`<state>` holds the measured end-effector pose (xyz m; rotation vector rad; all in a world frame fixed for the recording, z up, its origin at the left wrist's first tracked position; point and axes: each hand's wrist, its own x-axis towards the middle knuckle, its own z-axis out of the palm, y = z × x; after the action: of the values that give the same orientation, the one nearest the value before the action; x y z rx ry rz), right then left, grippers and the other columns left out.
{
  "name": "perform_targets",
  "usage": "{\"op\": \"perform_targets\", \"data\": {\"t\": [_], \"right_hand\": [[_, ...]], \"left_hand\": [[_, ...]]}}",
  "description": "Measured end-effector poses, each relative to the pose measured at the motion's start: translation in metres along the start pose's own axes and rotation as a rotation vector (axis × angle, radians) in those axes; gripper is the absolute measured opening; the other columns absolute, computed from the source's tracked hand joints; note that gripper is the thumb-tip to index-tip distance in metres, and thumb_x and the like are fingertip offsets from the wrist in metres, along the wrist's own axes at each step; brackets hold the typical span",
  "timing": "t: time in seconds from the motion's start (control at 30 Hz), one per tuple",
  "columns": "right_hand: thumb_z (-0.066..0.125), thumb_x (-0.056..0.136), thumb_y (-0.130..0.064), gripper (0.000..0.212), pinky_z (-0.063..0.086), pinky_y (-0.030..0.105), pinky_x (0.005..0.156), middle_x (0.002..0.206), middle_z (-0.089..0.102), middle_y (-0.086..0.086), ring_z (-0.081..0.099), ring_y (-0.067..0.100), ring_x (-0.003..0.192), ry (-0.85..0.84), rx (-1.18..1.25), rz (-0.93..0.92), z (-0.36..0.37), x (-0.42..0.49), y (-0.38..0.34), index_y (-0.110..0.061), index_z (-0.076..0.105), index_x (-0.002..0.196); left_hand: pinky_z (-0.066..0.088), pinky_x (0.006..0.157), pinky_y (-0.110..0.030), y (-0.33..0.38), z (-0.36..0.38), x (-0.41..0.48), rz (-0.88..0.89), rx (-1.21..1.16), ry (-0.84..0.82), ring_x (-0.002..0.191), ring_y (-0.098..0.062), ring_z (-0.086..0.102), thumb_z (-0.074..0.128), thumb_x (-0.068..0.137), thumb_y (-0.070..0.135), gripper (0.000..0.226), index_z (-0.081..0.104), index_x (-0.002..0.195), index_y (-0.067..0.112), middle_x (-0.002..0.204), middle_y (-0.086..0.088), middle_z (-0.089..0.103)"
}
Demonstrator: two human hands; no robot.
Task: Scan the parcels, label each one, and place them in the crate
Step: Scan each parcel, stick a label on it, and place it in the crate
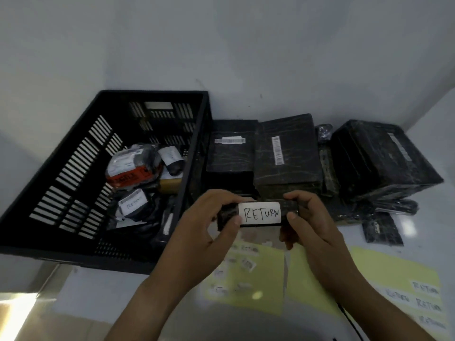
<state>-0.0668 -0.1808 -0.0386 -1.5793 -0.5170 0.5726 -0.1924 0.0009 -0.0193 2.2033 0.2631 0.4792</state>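
Observation:
I hold a small black parcel [289, 209] above the table, level with the crate's right front corner. A white label [260, 213] reading RETURN covers its front. My left hand [209, 225] grips its left end, thumb on the label's edge. My right hand [310, 225] grips the right end. The black slotted crate [61, 183] stands to the left and holds several wrapped parcels [134, 168], some with RETURN labels.
Black wrapped boxes with barcodes [230, 153] [286, 153] [384, 161] line the wall behind my hands. A flat black pouch [381, 231] lies to the right. Yellow label sheets [246, 279] [398, 286] lie on the white table; the right one carries RETURN stickers.

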Motion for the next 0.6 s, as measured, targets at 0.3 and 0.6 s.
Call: {"op": "perform_targets", "data": {"t": [0.3,0.6], "right_hand": [[0.049,0.103,-0.015,0.022,0.051,0.034,0.064,0.091,0.066,0.002,0.061,0.026,0.077,-0.145,-0.12,-0.043,0.151,0.06,-0.04,-0.031,0.052,0.117],[0.059,0.092,-0.024,0.017,0.041,0.019,0.053,0.1,0.06,-0.003,0.057,0.011,0.078,-0.538,-0.707,0.257,0.307,0.126,0.014,-0.022,0.052,0.106]], "left_hand": [[0.04,0.099,-0.014,-0.138,-0.198,-0.023,-0.062,0.348,0.142,0.114,-0.004,0.059,0.049,0.099,0.04,0.035,0.063,0.123,0.019,0.12,0.008,0.062],[0.041,0.111,-0.056,-0.262,-0.281,-0.052,-0.161,0.719,-0.044,0.151,-0.028,0.031,0.042,0.098,0.058,0.058,0.067,0.127,0.014,0.153,-0.012,0.047]]}}
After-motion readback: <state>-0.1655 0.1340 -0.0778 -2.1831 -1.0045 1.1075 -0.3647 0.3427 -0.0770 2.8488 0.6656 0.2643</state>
